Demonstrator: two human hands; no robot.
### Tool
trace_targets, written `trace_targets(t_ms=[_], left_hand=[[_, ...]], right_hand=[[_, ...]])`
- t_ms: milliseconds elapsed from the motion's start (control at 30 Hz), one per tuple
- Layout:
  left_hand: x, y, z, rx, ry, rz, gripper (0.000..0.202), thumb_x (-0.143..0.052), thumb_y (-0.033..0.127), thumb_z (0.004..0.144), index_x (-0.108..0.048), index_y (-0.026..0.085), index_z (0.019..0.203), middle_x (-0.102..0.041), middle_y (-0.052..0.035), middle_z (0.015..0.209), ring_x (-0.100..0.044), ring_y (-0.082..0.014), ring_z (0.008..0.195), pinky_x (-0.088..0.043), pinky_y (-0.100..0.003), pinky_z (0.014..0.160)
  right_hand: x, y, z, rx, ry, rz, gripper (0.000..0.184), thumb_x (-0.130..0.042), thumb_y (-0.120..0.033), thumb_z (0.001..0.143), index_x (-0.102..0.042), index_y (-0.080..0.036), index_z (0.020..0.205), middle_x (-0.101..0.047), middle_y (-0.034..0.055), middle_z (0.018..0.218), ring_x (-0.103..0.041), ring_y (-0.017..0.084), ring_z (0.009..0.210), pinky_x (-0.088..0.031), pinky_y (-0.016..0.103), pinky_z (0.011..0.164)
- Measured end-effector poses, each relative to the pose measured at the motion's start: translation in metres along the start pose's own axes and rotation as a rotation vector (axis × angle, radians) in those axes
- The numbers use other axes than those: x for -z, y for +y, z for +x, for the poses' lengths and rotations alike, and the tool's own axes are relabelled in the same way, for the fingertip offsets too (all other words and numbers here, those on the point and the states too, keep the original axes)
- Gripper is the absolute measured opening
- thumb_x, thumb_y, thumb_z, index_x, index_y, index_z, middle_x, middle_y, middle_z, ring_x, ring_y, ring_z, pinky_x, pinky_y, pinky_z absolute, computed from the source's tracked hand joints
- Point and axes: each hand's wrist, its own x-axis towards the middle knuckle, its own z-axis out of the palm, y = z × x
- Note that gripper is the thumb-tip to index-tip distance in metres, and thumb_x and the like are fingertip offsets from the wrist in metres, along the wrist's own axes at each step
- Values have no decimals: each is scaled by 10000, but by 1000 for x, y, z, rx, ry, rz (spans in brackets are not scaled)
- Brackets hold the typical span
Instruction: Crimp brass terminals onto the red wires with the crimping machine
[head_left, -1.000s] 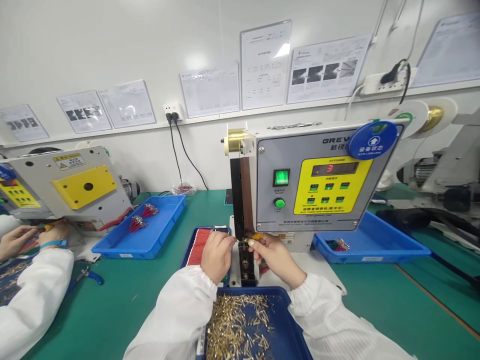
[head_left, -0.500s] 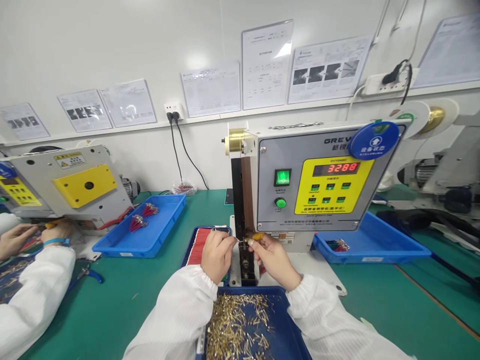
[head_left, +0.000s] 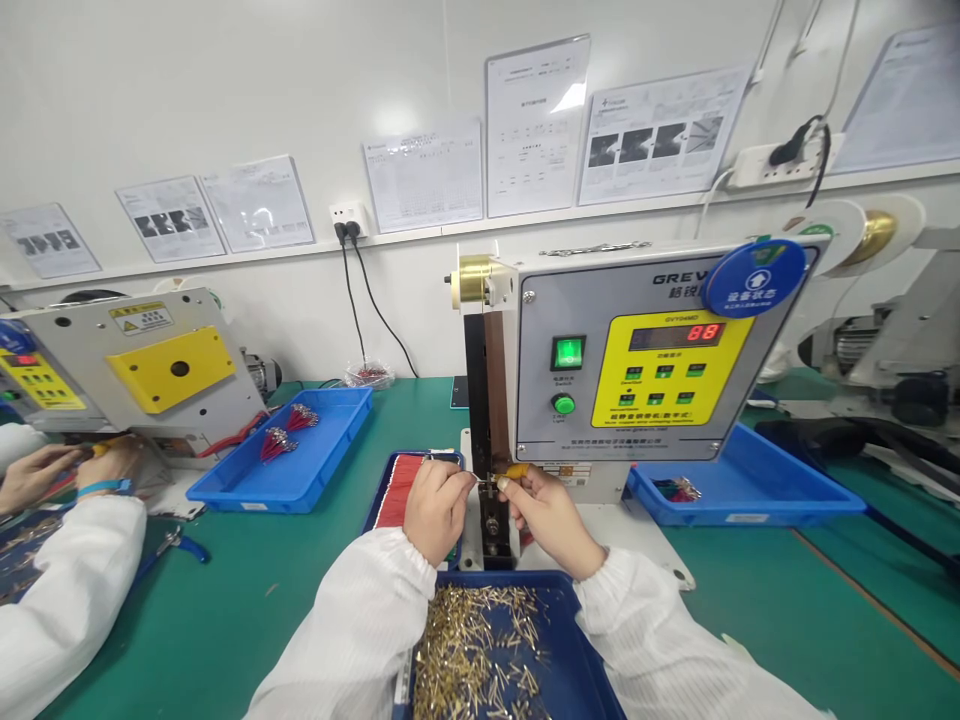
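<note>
My left hand point(head_left: 436, 508) is closed in a pinch on a thin wire end, held at the slot of the grey crimping machine point(head_left: 622, 350). My right hand point(head_left: 546, 512) is closed on a small yellow-handled tool point(head_left: 514, 471) pressed against the same slot point(head_left: 490, 487). Both hands meet at the black press column. A blue tray of several gold terminals point(head_left: 487, 650) lies under my forearms. Red wires point(head_left: 400, 490) fill a tray just left of my left hand.
A blue tray point(head_left: 330, 450) with red wire bundles sits at the left, another blue tray point(head_left: 780, 485) at the right. A co-worker's hands point(head_left: 45, 475) work at a second machine point(head_left: 135, 365) far left. Blue-handled pliers point(head_left: 176, 545) lie on the green mat.
My hands stay at the machine slot, almost still. The red counter display on the panel has flickered between readings.
</note>
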Motion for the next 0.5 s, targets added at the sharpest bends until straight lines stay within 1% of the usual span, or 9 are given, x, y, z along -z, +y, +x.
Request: trace_targets(t_ms=[167, 300, 367, 433, 500], left_hand=[[2, 1, 1, -10, 25, 17, 197, -469, 149, 899, -657, 198, 935, -588, -62, 859, -508, -173, 824, -441, -305, 721], [3, 3, 2, -15, 63, 25, 247, -456, 108, 890, -665, 214, 969, -582, -60, 859, -514, -169, 828, -436, -295, 719], [4, 3, 2, -17, 67, 19, 221, -473, 114, 889, -656, 209, 968, -586, -60, 860, -516, -172, 832, -435, -300, 727], [3, 3, 2, -17, 61, 4, 173, -495, 136, 890, -641, 200, 957, -592, -60, 866, -521, -177, 844, -437, -310, 740], [3, 2, 2, -16, 51, -5, 137, -507, 153, 890, -627, 195, 940, -595, -58, 863, -525, -182, 852, -438, -319, 748]], right_hand=[[0, 2, 1, 16, 11, 19, 222, -556, -426, 747, -496, -217, 705, -559, -39, 592, -464, 100, 422, -391, 236, 399], [0, 3, 1, 30, 7, 1, 218, -542, -430, 768, -503, -219, 727, -539, -46, 558, -464, 112, 417, -389, 240, 401], [-1, 4, 0, 84, 48, -65, 239, -528, -441, 790, -494, -220, 706, -540, -37, 550, -489, 127, 442, -400, 250, 430], [-2, 5, -2, 175, 117, -185, 268, -517, -449, 812, -484, -219, 677, -552, -20, 555, -524, 147, 494, -416, 262, 485], [-4, 4, -4, 252, 178, -325, 285, -506, -442, 830, -470, -220, 655, -545, -16, 542, -524, 154, 511, -408, 265, 515]])
